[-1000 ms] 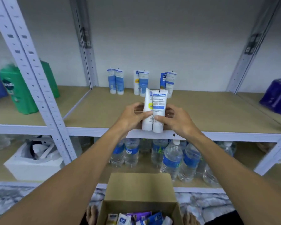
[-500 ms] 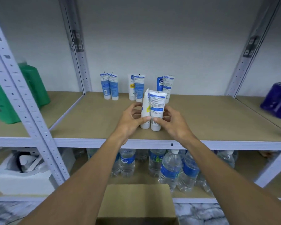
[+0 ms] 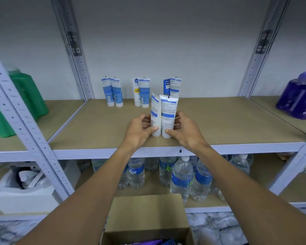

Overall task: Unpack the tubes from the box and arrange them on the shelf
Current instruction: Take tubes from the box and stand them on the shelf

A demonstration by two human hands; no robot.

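Note:
Two white-and-blue tubes stand cap-down side by side near the front of the brown shelf (image 3: 219, 124). My left hand (image 3: 140, 131) grips the left tube (image 3: 155, 114), thumb on its front. My right hand (image 3: 185, 133) grips the right tube (image 3: 168, 114) the same way. Three pairs of similar tubes stand at the back of the shelf: a left pair (image 3: 112, 91), a middle pair (image 3: 141, 91) and a right pair (image 3: 173, 86). The open cardboard box (image 3: 147, 214) sits below, with more tubes just visible at the bottom edge.
Several water bottles (image 3: 181, 177) fill the shelf below. A green jug (image 3: 25, 101) stands on the left bay and a purple pump bottle (image 3: 298, 101) on the right. Grey metal uprights (image 3: 30, 137) frame the bays. A white foam box (image 3: 23, 190) sits lower left.
Both hands carried the two tubes forward from above the shelf's front edge and set them down on the shelf board. The view tilted up, so the box dropped lower in frame.

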